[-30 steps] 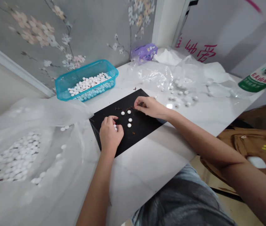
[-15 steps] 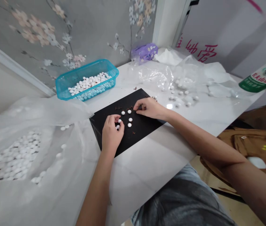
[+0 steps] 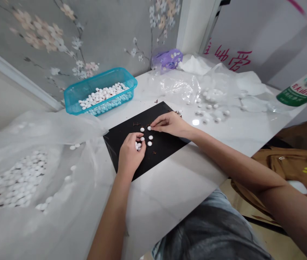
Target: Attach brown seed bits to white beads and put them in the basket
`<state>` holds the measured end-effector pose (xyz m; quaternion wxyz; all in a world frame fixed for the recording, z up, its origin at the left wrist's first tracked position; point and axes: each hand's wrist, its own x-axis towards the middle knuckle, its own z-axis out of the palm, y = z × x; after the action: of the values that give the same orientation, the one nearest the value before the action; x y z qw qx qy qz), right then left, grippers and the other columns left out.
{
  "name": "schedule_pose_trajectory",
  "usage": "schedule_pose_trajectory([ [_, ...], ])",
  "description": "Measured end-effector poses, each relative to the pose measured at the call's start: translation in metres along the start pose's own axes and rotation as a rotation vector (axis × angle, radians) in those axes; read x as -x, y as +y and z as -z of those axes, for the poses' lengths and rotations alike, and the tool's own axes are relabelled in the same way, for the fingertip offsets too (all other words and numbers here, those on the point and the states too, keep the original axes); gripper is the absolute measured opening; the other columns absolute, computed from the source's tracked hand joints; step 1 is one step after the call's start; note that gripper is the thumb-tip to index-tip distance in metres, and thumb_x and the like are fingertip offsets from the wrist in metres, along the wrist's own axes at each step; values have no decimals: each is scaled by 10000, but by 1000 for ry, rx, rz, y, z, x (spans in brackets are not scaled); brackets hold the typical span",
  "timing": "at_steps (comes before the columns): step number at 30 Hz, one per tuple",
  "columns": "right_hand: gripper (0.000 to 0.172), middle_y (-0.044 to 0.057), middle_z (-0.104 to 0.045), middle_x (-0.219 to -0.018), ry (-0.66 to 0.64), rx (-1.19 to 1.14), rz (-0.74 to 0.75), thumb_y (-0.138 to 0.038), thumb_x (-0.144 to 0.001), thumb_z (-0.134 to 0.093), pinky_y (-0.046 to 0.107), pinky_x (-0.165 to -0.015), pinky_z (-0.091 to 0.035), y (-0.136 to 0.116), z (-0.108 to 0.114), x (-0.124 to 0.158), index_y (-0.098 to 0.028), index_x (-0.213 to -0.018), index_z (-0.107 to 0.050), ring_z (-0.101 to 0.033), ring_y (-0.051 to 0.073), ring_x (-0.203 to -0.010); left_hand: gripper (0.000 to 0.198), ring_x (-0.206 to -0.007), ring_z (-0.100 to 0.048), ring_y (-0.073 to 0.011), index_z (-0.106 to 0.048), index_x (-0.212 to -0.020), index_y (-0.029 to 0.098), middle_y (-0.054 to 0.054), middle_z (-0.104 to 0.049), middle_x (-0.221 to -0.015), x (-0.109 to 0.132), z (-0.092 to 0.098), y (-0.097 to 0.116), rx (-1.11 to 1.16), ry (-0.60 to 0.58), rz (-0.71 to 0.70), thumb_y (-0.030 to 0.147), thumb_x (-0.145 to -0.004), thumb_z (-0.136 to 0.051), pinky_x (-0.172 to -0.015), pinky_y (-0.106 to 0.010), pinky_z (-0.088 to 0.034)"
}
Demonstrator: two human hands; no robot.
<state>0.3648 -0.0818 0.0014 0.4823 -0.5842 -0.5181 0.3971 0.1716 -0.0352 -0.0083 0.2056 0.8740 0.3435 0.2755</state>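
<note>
A black mat (image 3: 166,144) lies on the white table (image 3: 186,173). Several small white round beads (image 3: 150,137) sit on it, with tiny dark brown bits scattered around. My left hand (image 3: 130,155) rests on the mat, fingers curled around a few white beads. My right hand (image 3: 169,124) reaches across the mat's far side, its thumb and forefinger pinched together at a white bead (image 3: 149,128). What the pinch holds is too small to make out.
A blue basket (image 3: 100,92) of white beads stands at the back left. A clear bag (image 3: 20,177) full of beads lies at the left. Crumpled plastic (image 3: 210,90) with loose beads covers the back right. A green-labelled bottle (image 3: 302,90) lies at the far right.
My right hand has slid left from the mat's far edge to the upper bead. My left hand has moved slightly up and right, gathering beads under its fingers.
</note>
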Motion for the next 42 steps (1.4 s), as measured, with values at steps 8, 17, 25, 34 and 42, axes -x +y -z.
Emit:
schedule_pose_trajectory([
  [8, 141, 51, -657, -855, 11, 64, 134, -253, -720, -651, 236, -589, -502, 4, -5, -1, -150, -797, -709, -582, 95, -621, 125, -870, -576, -176, -565, -915, 199, -31, -615, -909, 1, 0, 0, -100, -20, -16, 173, -801, -520, -791, -289, -463],
  [17, 237, -17, -597, -730, -144, -108, -35, -192, -723, -622, 168, -405, -390, 0, -24, 5, -137, -950, -577, -491, 45, -488, 195, -864, -610, -163, -560, -981, 223, -10, -660, -904, 1, 1, 1, -56, -45, 64, 206, -786, -569, -760, -279, -474],
  [25, 226, -33, -583, -719, -124, -122, 7, -176, -697, -638, 202, -562, -417, 3, -26, 5, -153, -890, -523, -532, 62, -573, 223, -876, -623, -146, -567, -998, 234, 0, -671, -919, 0, 3, 1, 24, -80, 58, 209, -778, -598, -787, -271, -479],
  [34, 257, -38, -591, -701, -113, -188, -33, -152, -658, -663, 212, -614, -443, 2, -27, 4, -157, -870, -518, -574, 78, -620, 241, -877, -626, -145, -567, -1012, 239, 0, -672, -927, 1, 2, 1, 29, -75, 62, 214, -776, -607, -792, -270, -478],
  [42, 234, -34, -588, -707, -121, -140, -20, -189, -678, -651, 219, -581, -431, 2, -27, 5, -160, -870, -521, -540, 70, -569, 230, -880, -635, -146, -569, -997, 236, -3, -681, -923, 0, 3, 2, 51, -75, 77, 201, -773, -610, -789, -275, -480],
])
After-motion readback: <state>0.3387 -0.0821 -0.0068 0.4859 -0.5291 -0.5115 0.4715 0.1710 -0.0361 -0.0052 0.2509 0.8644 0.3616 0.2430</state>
